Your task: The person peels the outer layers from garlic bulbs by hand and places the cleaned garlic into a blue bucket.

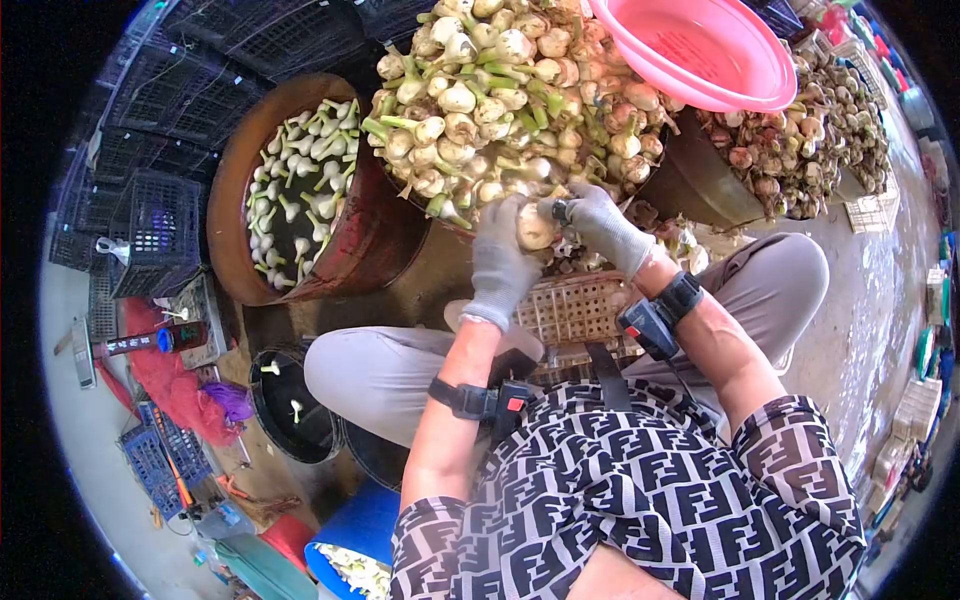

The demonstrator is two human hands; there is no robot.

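Note:
My left hand [503, 255], in a pale grey glove, is closed around a garlic bulb [537, 228] in front of the heap. Beside it, my right hand [607, 230], gloved too, grips a small tool with a dark end [560, 210]; its blade or tip cannot be made out. Just beyond both hands rises a large heap of garlic bulbs [470, 120], many with green stems. Between my legs, below the hands, stands a beige perforated crate [570, 308].
A rusty round drum [235, 200] at the left holds trimmed garlic floating in dark water. A pink basin [700, 50] rests over the heap's right side. More garlic [810, 130] lies at the right. Black crates [150, 235], a black bucket [300, 440] and a blue barrel [365, 525] stand leftward.

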